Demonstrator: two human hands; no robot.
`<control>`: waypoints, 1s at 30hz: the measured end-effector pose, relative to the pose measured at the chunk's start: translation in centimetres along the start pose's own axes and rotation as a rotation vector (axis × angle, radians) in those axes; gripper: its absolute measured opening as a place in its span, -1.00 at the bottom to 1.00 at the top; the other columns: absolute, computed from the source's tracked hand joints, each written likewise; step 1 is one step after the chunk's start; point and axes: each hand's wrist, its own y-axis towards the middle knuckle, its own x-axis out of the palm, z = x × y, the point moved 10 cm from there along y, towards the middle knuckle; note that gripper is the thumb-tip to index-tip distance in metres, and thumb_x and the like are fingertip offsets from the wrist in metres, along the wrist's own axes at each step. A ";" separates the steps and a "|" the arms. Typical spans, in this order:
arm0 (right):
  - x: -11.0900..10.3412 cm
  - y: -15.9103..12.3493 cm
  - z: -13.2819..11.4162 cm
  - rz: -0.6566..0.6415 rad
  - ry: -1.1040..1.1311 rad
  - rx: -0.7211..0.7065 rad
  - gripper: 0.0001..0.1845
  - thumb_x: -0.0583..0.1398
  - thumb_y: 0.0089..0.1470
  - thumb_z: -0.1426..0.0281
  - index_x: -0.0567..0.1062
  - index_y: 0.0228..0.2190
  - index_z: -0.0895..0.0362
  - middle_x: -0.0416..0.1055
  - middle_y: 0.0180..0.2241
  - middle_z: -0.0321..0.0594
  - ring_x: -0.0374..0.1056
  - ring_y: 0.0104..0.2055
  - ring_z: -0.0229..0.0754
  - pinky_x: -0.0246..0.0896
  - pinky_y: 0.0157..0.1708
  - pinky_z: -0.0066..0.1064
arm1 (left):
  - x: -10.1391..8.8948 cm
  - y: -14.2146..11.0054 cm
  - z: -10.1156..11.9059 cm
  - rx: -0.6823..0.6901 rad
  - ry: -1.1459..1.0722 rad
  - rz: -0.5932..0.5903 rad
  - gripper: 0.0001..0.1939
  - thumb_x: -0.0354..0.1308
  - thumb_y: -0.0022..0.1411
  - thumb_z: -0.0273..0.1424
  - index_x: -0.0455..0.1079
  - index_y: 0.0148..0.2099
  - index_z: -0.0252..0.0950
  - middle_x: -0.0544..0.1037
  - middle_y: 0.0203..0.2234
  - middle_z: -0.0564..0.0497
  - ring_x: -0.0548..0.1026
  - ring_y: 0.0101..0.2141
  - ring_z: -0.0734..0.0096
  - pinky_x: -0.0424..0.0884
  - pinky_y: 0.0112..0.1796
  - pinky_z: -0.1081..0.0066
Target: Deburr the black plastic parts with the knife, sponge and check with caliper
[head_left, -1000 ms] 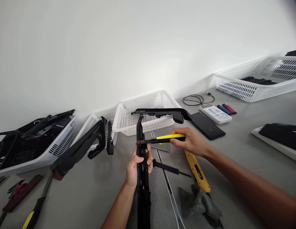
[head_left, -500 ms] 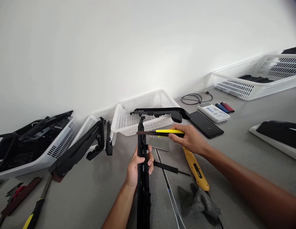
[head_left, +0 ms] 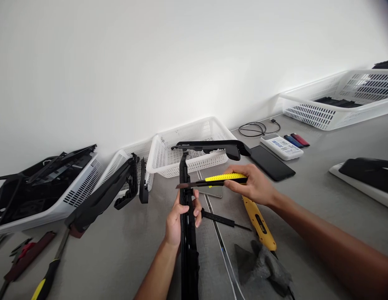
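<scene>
My left hand (head_left: pixel 178 216) is closed around a long black plastic trim piece (head_left: pixel 188 241), which points away from me, thumb on one side and fingertips on the other. In my right hand (head_left: pixel 250 183) is a yellow and black utility knife (head_left: pixel 225 179). Its dark blade lies across the trim piece just beyond my left fingers; whether it touches the plastic I cannot tell. Past the trim's far end, another curved black trim piece (head_left: pixel 212 146) rests across the rim of a white basket (head_left: pixel 164 166).
Under my right wrist lies a yellow power tool (head_left: pixel 259 223), with a grey cloth (head_left: pixel 263 264) nearer me. A black phone (head_left: pixel 272 162) and a white device (head_left: pixel 281 146) lie to the right. At left stand a basket of black parts (head_left: pixel 78 191) and a yellow-black handled tool (head_left: pixel 46 279).
My right hand has drawn the knife toward me along the trim piece, from near its far end to close above my left fingers. My left hand keeps its hold.
</scene>
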 end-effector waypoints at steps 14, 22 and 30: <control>0.0 -0.1 -0.5 0.035 -0.122 -0.053 -0.80 0.25 0.20 0.30 0.62 -0.37 0.13 0.45 -0.54 -0.32 0.27 -0.54 -0.27 0.12 -0.51 -0.44 | -1.0 0.2 1.3 0.078 0.051 0.106 -0.73 0.23 0.15 -0.40 0.54 -0.07 -0.25 0.46 -0.12 -0.07 0.30 -0.45 0.44 0.29 -0.57 0.44; 0.0 -0.2 -1.1 0.049 -0.138 -0.079 -0.83 0.25 0.18 0.33 0.62 -0.37 0.14 0.43 -0.55 -0.35 0.25 -0.54 -0.28 0.13 -0.50 -0.44 | -1.0 0.2 1.3 0.070 0.040 0.122 -0.73 0.26 0.13 -0.38 0.52 -0.08 -0.25 0.45 -0.10 -0.06 0.30 -0.45 0.46 0.29 -0.57 0.44; 0.2 -0.1 -1.3 0.027 -0.145 -0.078 -0.81 0.24 0.20 0.31 0.62 -0.37 0.12 0.52 -0.53 -0.32 0.27 -0.54 -0.26 0.16 -0.48 -0.41 | -1.1 0.2 1.2 0.058 0.020 0.133 -0.71 0.27 0.12 -0.38 0.51 -0.07 -0.25 0.47 -0.12 -0.04 0.29 -0.45 0.46 0.27 -0.57 0.45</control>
